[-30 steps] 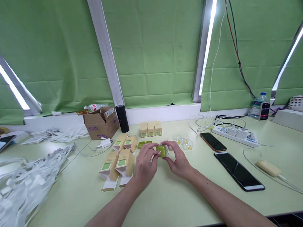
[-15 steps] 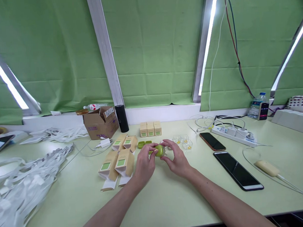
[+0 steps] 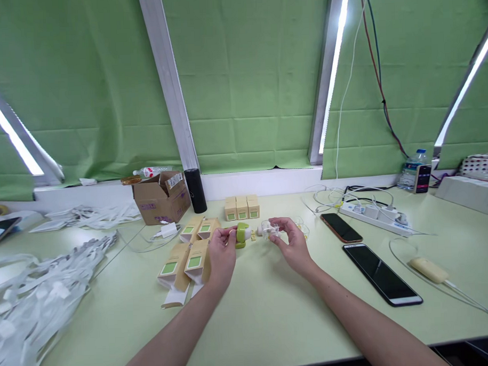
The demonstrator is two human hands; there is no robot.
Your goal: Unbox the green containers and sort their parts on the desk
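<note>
- Pale green surface [image 3: 272, 310]; green cloth backdrop [image 3: 248, 81], light strips.
- Left hand [image 3: 221, 254] grip pinches green cap [image 3: 241, 234].
- Right hand [image 3: 291, 244] grip holds clear case [image 3: 268, 228].
- Phones [image 3: 381, 274], cartons [image 3: 190, 257] nearby.

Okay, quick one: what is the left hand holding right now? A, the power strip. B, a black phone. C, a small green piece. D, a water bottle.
C: the left hand pinches a small green piece above the table, while the right hand holds a clear piece beside it.
</note>
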